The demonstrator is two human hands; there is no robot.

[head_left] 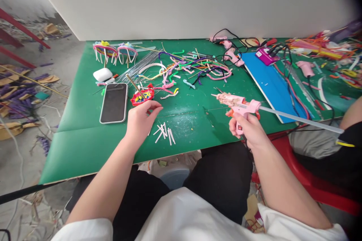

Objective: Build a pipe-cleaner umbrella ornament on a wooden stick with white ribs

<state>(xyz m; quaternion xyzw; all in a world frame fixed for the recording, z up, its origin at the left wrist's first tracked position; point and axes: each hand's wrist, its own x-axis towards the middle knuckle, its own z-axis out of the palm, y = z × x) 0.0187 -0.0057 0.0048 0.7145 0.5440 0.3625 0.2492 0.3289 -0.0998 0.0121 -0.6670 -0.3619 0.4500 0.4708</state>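
My right hand (249, 130) is wrapped round the handle of a pink hot glue gun (239, 107), whose nozzle points left. A long translucent glue stick (299, 118) sticks out of its back. My left hand (143, 120) is closed in a pinch above the table; whatever may lie between the fingertips is too small to make out. Just behind that hand lies a red-rimmed craft piece (143, 97) with yellow and blue bits and a wooden stick. Short white strips (164, 133) are scattered to the right of my left wrist.
A phone (114, 103) and a white earbud case (102, 74) lie at left on the green table (82, 135). Two fringed craft pieces (105, 52) stand behind. Pipe cleaners (195, 67) fill the middle back. At right are a blue board (268, 83), cables and other glue guns (305, 68); another person's arm (352, 115) is beside me.
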